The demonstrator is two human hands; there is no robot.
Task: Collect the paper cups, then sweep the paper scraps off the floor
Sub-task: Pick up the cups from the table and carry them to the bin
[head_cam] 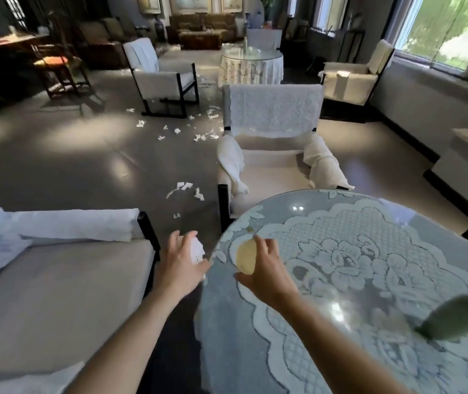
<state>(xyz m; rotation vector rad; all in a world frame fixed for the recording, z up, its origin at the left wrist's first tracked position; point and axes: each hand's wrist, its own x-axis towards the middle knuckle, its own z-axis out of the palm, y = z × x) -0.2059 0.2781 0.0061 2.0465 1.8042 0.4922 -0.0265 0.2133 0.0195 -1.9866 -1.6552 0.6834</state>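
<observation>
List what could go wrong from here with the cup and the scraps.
1. The right hand holds the paper cup right at the edge of the table; a loose grip could drop it to the floor.
2. A blurred green thing lies on the glass near the right forearm; pulling the arm back might knock it.
3. Paper scraps lie on the floor beside the armchair; walking through could scatter them.

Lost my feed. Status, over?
Right hand grips paper cup at table edge. Left hand holds white object, blurred. Scraps on floor, armchair beside.
</observation>
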